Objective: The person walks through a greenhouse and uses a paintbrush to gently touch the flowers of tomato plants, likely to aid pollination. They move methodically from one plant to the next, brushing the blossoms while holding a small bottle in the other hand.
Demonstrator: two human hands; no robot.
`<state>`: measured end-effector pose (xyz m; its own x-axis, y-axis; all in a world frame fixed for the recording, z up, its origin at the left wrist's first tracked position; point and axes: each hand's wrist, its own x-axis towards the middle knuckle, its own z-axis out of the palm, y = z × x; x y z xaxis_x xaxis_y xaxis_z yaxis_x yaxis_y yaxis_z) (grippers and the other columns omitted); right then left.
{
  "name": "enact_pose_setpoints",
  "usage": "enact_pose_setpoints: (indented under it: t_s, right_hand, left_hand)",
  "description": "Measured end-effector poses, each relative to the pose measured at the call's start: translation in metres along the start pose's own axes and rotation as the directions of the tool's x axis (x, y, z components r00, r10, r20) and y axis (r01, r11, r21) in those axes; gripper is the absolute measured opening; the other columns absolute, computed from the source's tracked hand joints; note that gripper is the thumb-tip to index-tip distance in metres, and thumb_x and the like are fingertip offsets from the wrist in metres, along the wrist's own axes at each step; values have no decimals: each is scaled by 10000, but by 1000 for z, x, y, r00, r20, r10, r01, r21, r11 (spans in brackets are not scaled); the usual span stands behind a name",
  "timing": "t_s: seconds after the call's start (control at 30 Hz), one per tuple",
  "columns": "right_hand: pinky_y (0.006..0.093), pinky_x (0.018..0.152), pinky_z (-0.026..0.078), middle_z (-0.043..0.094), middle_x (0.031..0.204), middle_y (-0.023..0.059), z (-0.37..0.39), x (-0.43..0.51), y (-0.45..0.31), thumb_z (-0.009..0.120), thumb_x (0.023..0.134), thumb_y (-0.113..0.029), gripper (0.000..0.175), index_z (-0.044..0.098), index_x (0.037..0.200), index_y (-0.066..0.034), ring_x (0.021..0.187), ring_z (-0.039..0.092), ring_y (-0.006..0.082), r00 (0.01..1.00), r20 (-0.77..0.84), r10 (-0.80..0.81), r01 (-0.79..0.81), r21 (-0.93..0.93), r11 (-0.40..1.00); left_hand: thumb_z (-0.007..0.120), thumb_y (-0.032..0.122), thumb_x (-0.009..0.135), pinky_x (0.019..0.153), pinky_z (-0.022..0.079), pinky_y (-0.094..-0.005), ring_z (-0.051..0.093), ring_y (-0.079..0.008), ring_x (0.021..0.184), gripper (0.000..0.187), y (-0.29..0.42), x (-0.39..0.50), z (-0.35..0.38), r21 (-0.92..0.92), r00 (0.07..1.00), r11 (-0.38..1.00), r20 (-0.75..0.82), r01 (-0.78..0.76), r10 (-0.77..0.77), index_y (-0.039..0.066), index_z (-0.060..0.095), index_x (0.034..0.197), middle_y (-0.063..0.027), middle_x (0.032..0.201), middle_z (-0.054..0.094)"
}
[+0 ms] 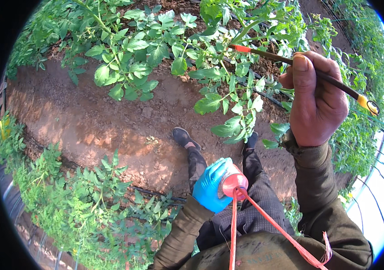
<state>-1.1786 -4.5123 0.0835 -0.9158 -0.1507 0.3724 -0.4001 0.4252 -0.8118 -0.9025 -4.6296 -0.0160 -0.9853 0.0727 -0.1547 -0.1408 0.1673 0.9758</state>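
Note:
My left hand, in a blue disposable glove, grips a small red-and-clear container near my waist; pink-red plastic twine runs from its top towards my body. My bare right hand pinches a thin dark stick between thumb and fingers. The stick has a red band near its tip and yellow material with a wire loop at its other end. Its tip is at a tomato plant's stem and flower cluster; whether it touches them, I cannot tell.
Tomato plants line the far side, with another row at the lower left. A bare soil path runs between them, under my feet. Black irrigation tubing lies among the plants. Twine lines and translucent sheeting stand at the right.

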Motion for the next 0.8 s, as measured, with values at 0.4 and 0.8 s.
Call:
enact_pose_setpoints:
  t_s: [0.4,0.8]
  right_hand:
    - [251,732,600,747,1026,84,22,2,-32,718,1071,-42,120,693,1153,41,813,724,106,998,57,13,-15,49,999]
    - [268,671,591,774,814,76,244,72,-69,795,1036,-147,164,728,1080,-4,726,746,108,953,143,-268,240,188,952]
  left_hand:
    - [949,155,775,1189,512,-516,593,-449,1421,853,3,1,-29,-70,996,997,-86,-12,6,29,537,1511,-235,1542,598]
    - [942,153,781,1166,529,-486,617,-430,1398,877,-30,-38,-111,-84,963,996,-265,31,-52,-4,542,1545,-247,1523,602]
